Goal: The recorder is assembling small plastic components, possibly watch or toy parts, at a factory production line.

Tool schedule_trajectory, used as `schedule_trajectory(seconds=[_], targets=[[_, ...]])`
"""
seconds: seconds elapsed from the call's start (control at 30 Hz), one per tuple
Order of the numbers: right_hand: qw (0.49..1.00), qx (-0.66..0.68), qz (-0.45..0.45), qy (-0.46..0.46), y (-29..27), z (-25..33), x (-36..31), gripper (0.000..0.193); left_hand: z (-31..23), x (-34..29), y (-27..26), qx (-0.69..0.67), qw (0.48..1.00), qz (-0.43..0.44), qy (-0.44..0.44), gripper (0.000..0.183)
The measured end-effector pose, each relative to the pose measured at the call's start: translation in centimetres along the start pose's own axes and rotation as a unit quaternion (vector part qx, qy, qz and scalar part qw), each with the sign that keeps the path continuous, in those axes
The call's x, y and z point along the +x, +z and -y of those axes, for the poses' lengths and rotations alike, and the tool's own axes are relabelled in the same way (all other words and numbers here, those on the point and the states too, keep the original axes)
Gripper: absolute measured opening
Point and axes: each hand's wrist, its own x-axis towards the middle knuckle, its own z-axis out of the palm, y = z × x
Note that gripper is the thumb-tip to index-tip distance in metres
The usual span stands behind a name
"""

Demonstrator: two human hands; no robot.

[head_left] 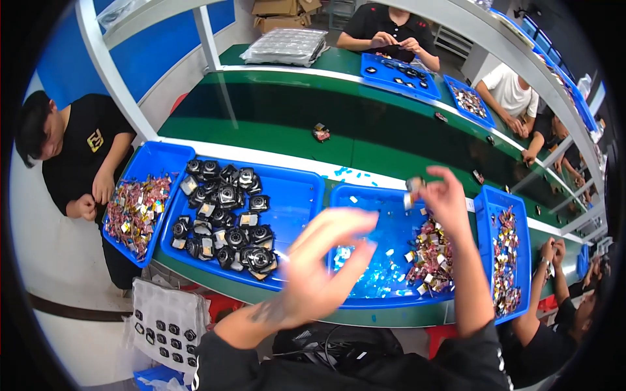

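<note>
My left hand (326,264) is over the left side of a blue tray (398,302), thumb and fingers apart and nothing seen between them. It is blurred by motion. Above the same tray's far right side, my right hand (445,201) pinches a small brown and white electronic part (413,189); its details are blurred. Below that hand lies a heap of small electronic parts (433,260), reddish with white and yellow pieces. Small pale blue pieces (373,277) are scattered over the tray's left and middle.
To the left, a blue tray (297,189) holds black round-fronted housings (225,225). Blue trays of small parts stand far left (175,153) and right (484,225). A green conveyor belt (274,127) runs behind, carrying a few parts. Metal frame posts (117,72) rise nearby; co-workers sit around.
</note>
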Motion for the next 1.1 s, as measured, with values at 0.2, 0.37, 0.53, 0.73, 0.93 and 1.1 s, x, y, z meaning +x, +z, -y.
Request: schedule_trajectory(seconds=[0.2,0.37,0.53,0.73,0.93,1.1], targets=[[0.978,-0.044,0.0,0.202,-3.2,-8.4,13.2,0.042,-11.4,-2.0,-4.4,-0.063,0.97,-0.077,0.223,0.01],[0.961,-0.172,0.008,0.217,-3.8,-10.6,14.5,0.046,-16.3,-2.4,-6.4,0.026,0.97,-0.073,0.23,0.024],[0.942,-0.299,-0.092,-0.122,3.1,-3.0,10.1,0.023,-18.9,-2.3,-9.3,0.049,0.968,0.06,0.238,0.04],[0.823,-0.167,0.345,-0.419,19.7,4.4,-1.7,0.038,-20.4,-1.8,-10.1,0.075,0.945,0.216,0.236,0.06],[0.872,-0.223,0.275,-0.338,21.4,5.6,-3.7,0.024,-10.6,-4.3,-9.0,0.204,0.925,-0.213,0.239,0.028],[0.955,0.222,0.198,0.003,18.0,6.0,-7.4,0.02,1.6,-5.0,-6.4,0.229,0.933,-0.137,-0.243,0.064]])
